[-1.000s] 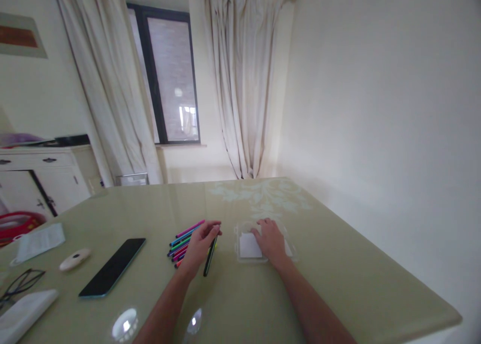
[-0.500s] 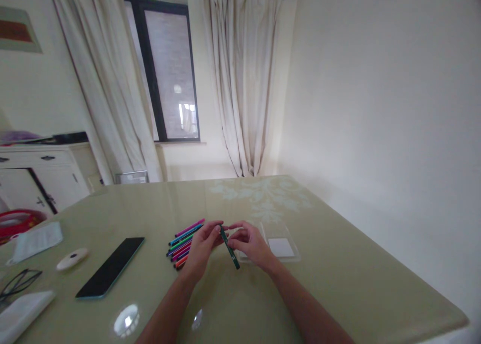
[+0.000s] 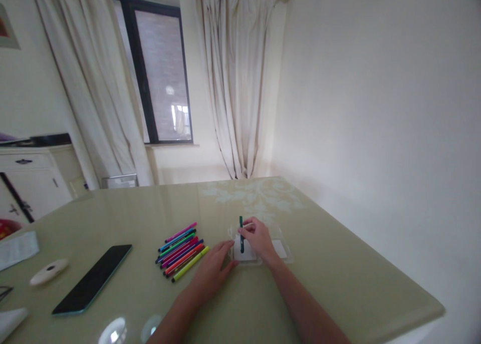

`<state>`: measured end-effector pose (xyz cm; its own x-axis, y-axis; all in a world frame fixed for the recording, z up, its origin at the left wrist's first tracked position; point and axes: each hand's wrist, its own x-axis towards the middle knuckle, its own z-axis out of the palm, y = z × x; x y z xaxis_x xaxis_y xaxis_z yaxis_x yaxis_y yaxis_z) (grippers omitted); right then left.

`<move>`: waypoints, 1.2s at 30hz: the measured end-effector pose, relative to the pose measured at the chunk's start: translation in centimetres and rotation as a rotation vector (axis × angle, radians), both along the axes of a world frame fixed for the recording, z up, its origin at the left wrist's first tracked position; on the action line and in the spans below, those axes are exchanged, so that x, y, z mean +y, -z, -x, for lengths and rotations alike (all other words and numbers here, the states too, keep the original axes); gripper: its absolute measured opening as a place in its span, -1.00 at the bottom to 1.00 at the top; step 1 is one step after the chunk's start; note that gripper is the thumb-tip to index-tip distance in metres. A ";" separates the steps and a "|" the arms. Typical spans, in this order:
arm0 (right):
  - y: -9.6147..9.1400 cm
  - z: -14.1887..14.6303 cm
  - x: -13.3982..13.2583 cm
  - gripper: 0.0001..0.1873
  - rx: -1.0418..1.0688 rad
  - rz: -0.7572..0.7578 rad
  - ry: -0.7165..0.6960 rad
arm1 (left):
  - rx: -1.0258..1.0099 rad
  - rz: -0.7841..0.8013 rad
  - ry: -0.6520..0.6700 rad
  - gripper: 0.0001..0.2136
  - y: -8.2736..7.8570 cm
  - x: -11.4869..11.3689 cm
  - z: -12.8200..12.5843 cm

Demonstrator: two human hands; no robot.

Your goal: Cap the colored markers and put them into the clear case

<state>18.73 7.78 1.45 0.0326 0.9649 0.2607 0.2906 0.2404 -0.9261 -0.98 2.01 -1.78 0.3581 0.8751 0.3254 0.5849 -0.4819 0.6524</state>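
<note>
My right hand (image 3: 259,240) pinches a dark green marker (image 3: 241,234) over an open clear plastic case (image 3: 289,259). The marker stands nearly upright, in front of the case's left half. White sheets or cards (image 3: 278,249) lie in both halves of the case. My left hand (image 3: 217,264) rests at the case's left edge, thumb and fingers apart and stretched out. Left of that hand, several capped markers (image 3: 182,250) in pink, blue, green, purple, orange and yellow lie side by side, a yellow one (image 3: 191,265) nearest to it.
On the left of the table (image 3: 330,284) lie a black phone-like slab (image 3: 93,279), a pale oval object (image 3: 49,272), a whitish sheet-like item (image 3: 18,250) and part of a white object (image 3: 11,324). A wall (image 3: 376,133) runs along the right side.
The green marker has moved from between both hands to my right hand alone, over the case. My left hand has let go of it and come down to the case's left edge. The view has shifted right.
</note>
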 end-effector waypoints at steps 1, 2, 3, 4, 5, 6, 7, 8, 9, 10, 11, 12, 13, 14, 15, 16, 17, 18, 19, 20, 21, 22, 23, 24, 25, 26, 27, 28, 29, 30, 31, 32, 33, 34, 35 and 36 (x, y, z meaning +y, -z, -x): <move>0.2 0.1 -0.1 -0.82 -0.047 0.011 -0.011 | 0.016 0.000 -0.003 -0.54 0.0 -0.1 0.0; 0.3 0.4 -0.3 -0.83 -0.091 0.019 -0.022 | 0.019 0.004 -0.007 -0.52 -0.1 -0.1 0.0; 0.4 0.7 -0.5 -0.83 -0.138 0.024 -0.028 | 0.015 0.008 -0.010 -0.50 -0.2 -0.1 0.0; 0.5 1.0 -0.8 -0.83 -0.189 0.024 -0.025 | 0.009 0.012 -0.008 -0.49 -0.3 -0.1 0.1; 0.5 1.3 -1.0 -0.83 -0.244 0.021 -0.019 | 0.002 0.014 -0.004 -0.48 -0.4 0.0 0.2; 0.5 1.6 -1.2 -0.84 -0.295 0.017 -0.015 | -0.004 0.016 0.004 -0.47 -0.4 0.0 0.2; 0.5 1.8 -1.4 -0.86 -0.335 0.015 -0.011 | -0.009 0.017 0.014 -0.47 -0.4 0.0 0.3; 0.5 1.9 -1.5 -0.87 -0.363 0.016 -0.010 | -0.012 0.019 0.023 -0.48 -0.4 0.0 0.3; 0.6 2.0 -1.6 -0.89 -0.380 0.016 -0.012 | -0.014 0.020 0.032 -0.49 -0.4 0.1 0.3; 0.6 2.0 -1.6 -0.90 -0.389 0.013 -0.014 | -0.013 0.021 0.035 -0.50 -0.4 0.1 0.3; 0.7 2.1 -1.6 -0.92 -0.393 0.004 -0.017 | -0.011 0.022 0.034 -0.51 -0.4 0.1 0.3; 0.9 2.1 -1.6 -0.94 -0.395 -0.010 -0.016 | -0.006 0.023 0.029 -0.52 -0.5 0.1 0.2; 1.0 2.1 -1.5 -0.96 -0.396 -0.024 -0.016 | -0.002 0.024 0.023 -0.54 -0.5 0.0 0.2; 1.1 2.1 -1.5 -0.97 -0.396 -0.036 -0.016 | 0.003 0.025 0.022 -0.56 -0.6 0.0 0.2; 1.1 2.1 -1.4 -0.97 -0.395 -0.044 -0.017 | 0.007 0.024 0.027 -0.57 -0.7 0.0 0.2; 1.2 2.1 -1.4 -0.97 -0.394 -0.046 -0.018 | 0.010 0.021 0.037 -0.58 -0.8 0.0 0.2; 1.3 2.2 -1.4 -0.97 -0.394 -0.044 -0.021 | 0.015 0.017 0.049 -0.59 -0.9 0.0 0.3; 1.3 2.2 -1.4 -0.97 -0.395 -0.041 -0.026 | 0.019 0.013 0.058 -0.60 -0.9 0.0 0.3; 1.3 2.3 -1.4 -0.96 -0.396 -0.040 -0.031 | 0.025 0.009 0.064 -0.60 -0.9 0.1 0.3; 1.3 2.3 -1.4 -0.96 -0.395 -0.040 -0.038 | 0.030 0.005 0.065 -0.60 -0.9 0.1 0.4; 1.3 2.4 -1.5 -0.95 -0.392 -0.042 -0.046 | 0.034 0.002 0.063 -0.60 -0.9 0.1 0.4; 1.3 2.4 -1.5 -0.95 -0.385 -0.044 -0.053 | 0.037 0.001 0.062 -0.59 -0.9 0.1 0.4; 1.2 2.4 -1.5 -0.94 -0.375 -0.045 -0.058 | 0.040 0.003 0.060 -0.59 -0.9 0.0 0.4; 1.2 2.4 -1.5 -0.93 -0.368 -0.044 -0.062 | 0.043 0.008 0.060 -0.58 -0.9 0.0 0.4; 1.2 2.4 -1.6 -0.93 -0.368 -0.041 -0.067 | 0.045 0.013 0.059 -0.58 -1.0 0.0 0.4; 1.1 2.4 -1.6 -0.93 -0.377 -0.040 -0.072 | 0.046 0.017 0.059 -0.58 -1.1 0.0 0.4; 1.0 2.4 -1.6 -0.93 -0.400 -0.043 -0.075 | 0.049 0.020 0.063 -0.59 -1.2 -0.1 0.4; 1.0 2.4 -1.7 -0.92 -0.436 -0.049 -0.075 | 0.053 0.020 0.068 -0.60 -1.3 -0.1 0.3; 1.0 2.3 -1.7 -0.91 -0.478 -0.060 -0.069 | 0.058 0.018 0.074 -0.61 -1.4 -0.2 0.3; 0.9 2.3 -1.7 -0.89 -0.521 -0.074 -0.059 | 0.065 0.015 0.079 -0.63 -1.5 -0.2 0.3; 0.9 2.3 -1.7 -0.87 -0.561 -0.088 -0.045 | 0.074 0.012 0.081 -0.63 -1.6 -0.3 0.3; 0.8 2.2 -1.8 -0.86 -0.596 -0.096 -0.035 | 0.086 0.007 0.078 -0.63 -1.7 -0.3 0.2; 0.7 2.2 -1.8 -0.85 -0.625 -0.097 -0.031 | 0.100 0.001 0.071 -0.63 -1.8 -0.3 0.2; 0.6 2.2 -1.9 -0.84 -0.653 -0.091 -0.032 | 0.118 -0.006 0.064 -0.62 -1.8 -0.3 0.2; 0.5 2.2 -2.0 -0.83 -0.681 -0.079 -0.035 | 0.138 -0.013 0.058 -0.61 -1.9 -0.3 0.2; 0.4 2.2 -2.1 -0.82 -0.711 -0.064 -0.037 | 0.161 -0.021 0.056 -0.61 -2.0 -0.4 0.3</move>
